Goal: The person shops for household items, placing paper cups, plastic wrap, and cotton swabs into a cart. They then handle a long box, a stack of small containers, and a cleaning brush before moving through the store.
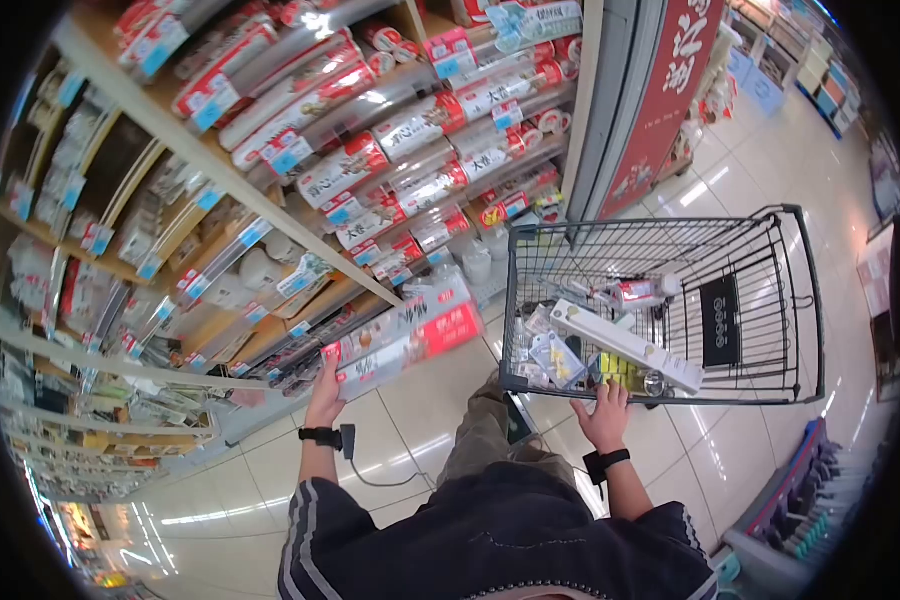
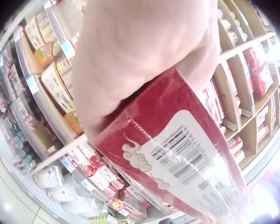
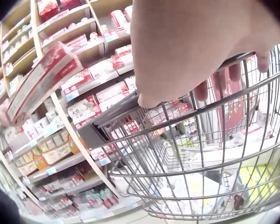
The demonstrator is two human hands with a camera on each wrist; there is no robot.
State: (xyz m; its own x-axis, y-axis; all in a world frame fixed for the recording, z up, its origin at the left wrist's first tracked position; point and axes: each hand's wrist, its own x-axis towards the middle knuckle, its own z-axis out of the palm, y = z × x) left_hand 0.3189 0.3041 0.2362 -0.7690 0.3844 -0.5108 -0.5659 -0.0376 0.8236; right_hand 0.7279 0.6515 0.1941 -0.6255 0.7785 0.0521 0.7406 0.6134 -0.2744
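In the head view my left hand (image 1: 327, 396) grips one end of a long red and white package (image 1: 405, 335), held out beside the shelves. The left wrist view shows the fingers of my left hand (image 2: 149, 60) curled over the red end of the package (image 2: 177, 154), which bears a barcode under clear wrap. My right hand (image 1: 603, 418) rests on the near rim of the shopping cart (image 1: 660, 402). In the right wrist view the right hand (image 3: 191, 51) lies over the rim with its fingers hanging down past the bar.
A long white box (image 1: 625, 345), a clear pack with yellow pieces (image 1: 557, 360) and other goods lie in the cart. Shelves of red and white rolls (image 1: 410, 125) rise ahead and left. A red panel (image 1: 660, 100) stands behind the cart, and a rack (image 1: 810, 510) is at lower right.
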